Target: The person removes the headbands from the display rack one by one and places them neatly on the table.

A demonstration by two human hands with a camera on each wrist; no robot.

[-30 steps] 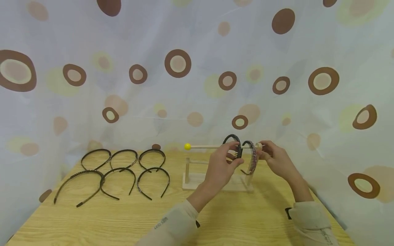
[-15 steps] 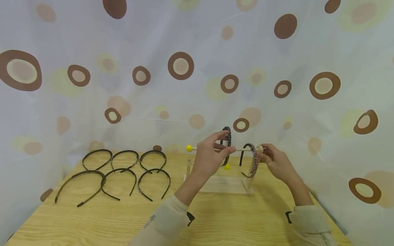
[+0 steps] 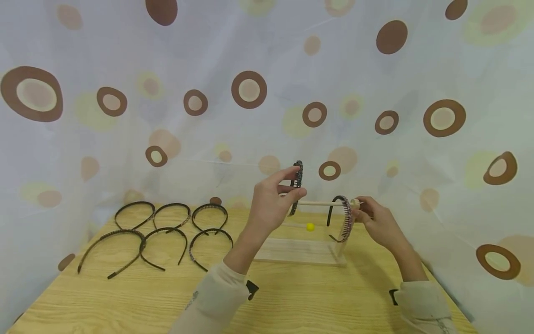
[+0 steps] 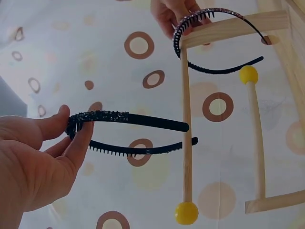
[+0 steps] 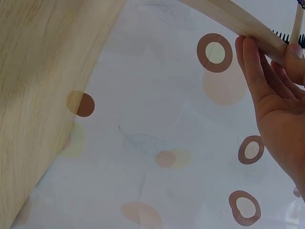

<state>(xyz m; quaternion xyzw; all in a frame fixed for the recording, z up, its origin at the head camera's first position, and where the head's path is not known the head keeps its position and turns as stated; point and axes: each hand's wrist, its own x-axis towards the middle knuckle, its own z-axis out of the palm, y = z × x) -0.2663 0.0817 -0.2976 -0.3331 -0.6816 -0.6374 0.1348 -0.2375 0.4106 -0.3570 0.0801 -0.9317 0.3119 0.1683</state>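
Note:
My left hand [image 3: 269, 204] pinches a black toothed headband [image 4: 157, 122] by its glitter-studded middle. In the left wrist view its two tips lie either side of the stand's upper rod [image 4: 186, 167], close to the yellow ball [image 4: 186, 213] at the rod's end. The wooden stand [image 3: 300, 253] is steadied by my right hand [image 3: 377, 220], whose thumb and fingers grip the top of its post [image 5: 238, 21]. A second headband with pinkish glitter [image 3: 347, 218] hangs on the upper rod, right beside that post.
Several black headbands [image 3: 121, 233] lie in two rows at the left of the wooden table [image 3: 125, 306]. A lower rod with a yellow ball [image 3: 310, 227] points right beneath the upper one. A spotted curtain [image 3: 267, 125] closes off the back and sides.
My left hand has carried its headband leftward and up along the upper rod, away from the pinkish headband, towards the yellow-ball end. The right hand stays at the post.

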